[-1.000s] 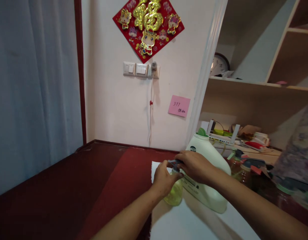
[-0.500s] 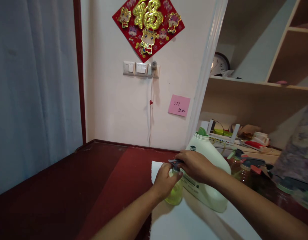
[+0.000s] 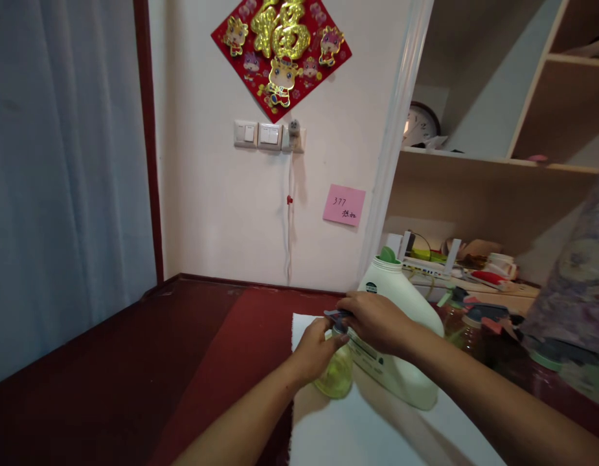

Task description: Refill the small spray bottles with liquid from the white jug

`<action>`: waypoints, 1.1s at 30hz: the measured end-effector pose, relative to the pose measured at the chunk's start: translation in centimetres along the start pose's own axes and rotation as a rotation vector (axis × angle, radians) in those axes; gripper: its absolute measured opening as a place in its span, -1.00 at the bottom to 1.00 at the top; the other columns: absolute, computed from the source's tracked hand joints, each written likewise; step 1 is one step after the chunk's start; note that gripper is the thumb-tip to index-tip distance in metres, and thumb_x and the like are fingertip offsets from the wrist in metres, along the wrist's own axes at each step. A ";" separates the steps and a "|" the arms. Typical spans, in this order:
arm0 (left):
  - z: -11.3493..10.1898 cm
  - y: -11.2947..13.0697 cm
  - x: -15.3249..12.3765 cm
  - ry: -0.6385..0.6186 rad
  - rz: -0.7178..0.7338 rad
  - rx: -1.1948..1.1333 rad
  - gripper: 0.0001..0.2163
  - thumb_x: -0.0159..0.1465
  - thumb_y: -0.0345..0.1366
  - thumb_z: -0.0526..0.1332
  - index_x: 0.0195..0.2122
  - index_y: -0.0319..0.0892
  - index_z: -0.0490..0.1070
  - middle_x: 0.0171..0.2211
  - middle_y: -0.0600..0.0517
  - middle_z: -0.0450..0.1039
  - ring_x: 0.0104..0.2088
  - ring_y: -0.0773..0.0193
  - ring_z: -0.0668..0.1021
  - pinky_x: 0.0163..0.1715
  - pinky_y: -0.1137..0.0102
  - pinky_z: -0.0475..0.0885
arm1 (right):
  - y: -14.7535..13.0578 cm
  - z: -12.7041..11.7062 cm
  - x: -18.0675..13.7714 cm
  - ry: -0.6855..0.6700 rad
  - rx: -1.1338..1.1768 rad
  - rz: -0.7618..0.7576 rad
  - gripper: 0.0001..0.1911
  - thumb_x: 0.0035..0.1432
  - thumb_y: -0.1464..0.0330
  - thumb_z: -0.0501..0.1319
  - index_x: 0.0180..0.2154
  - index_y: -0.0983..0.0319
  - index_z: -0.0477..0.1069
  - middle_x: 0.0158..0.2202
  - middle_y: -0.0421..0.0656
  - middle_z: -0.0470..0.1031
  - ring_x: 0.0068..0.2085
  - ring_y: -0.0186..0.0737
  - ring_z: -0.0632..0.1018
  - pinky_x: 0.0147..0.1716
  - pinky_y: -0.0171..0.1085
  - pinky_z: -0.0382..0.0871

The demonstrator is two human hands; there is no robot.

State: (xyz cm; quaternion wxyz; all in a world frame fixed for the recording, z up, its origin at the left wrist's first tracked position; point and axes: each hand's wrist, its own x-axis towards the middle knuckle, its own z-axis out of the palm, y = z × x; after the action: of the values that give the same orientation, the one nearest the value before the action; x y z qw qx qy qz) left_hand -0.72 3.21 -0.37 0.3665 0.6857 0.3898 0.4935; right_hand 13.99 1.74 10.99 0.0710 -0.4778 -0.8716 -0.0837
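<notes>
A small clear bottle of yellow-green liquid [image 3: 335, 378] stands on a white sheet [image 3: 372, 433] that lies on the dark red table [image 3: 192, 362]. My left hand [image 3: 315, 349] is wrapped round the bottle's neck. My right hand [image 3: 374, 320] is closed over its dark spray head [image 3: 334, 316]. Right behind them stands a large white jug with a green cap [image 3: 401, 336], touching my right forearm.
Other spray bottles with red and dark triggers [image 3: 474, 320] stand to the right. A cluttered shelf [image 3: 454, 262] with a clock [image 3: 418, 123] lies beyond. On the wall are light switches [image 3: 260, 134], a hanging cable [image 3: 289, 213] and a pink note [image 3: 344, 204]. A pale curtain [image 3: 61, 181] hangs left.
Both hands stay on the small bottle; my left hand has slid a little lower on its neck. The view has shifted slightly to the right.
</notes>
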 end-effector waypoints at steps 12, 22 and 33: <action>0.5 0.5 -0.5 0.163 -0.046 0.033 -0.70 0.05 -0.22 0.42 -0.24 -0.17 0.41 -0.17 -0.07 0.55 -0.12 0.06 0.52 -0.13 0.28 0.35 | -0.3 -0.2 0.0 -0.008 -0.006 0.002 -0.87 0.17 0.42 0.19 -0.33 0.19 0.52 -0.25 -0.12 0.60 -0.24 -0.16 0.58 -0.41 -0.27 0.06; -1.0 0.5 0.3 -0.096 0.023 -0.050 -0.81 0.17 -0.33 0.28 -0.18 -0.17 0.52 -0.12 0.00 0.60 -0.05 0.11 0.55 -0.02 0.30 0.38 | -0.3 -0.3 0.0 -0.018 -0.007 0.013 -0.84 0.20 0.40 0.18 -0.25 0.17 0.54 -0.20 -0.10 0.61 -0.18 -0.12 0.58 -0.37 -0.26 0.13; 0.2 0.3 -0.3 0.159 -0.065 0.032 -0.66 0.02 -0.18 0.46 -0.26 -0.17 0.41 -0.20 -0.07 0.58 -0.13 0.05 0.55 -0.13 0.25 0.37 | -0.6 -0.3 -0.1 -0.011 -0.018 0.011 -0.84 0.18 0.42 0.17 -0.30 0.18 0.53 -0.23 -0.11 0.60 -0.22 -0.14 0.58 -0.41 -0.26 0.07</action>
State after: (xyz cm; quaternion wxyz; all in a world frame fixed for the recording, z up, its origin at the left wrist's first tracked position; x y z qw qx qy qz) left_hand -0.53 2.79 -0.23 0.3391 0.6372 0.4477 0.5278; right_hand 13.57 1.27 11.20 0.0623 -0.4837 -0.8685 -0.0883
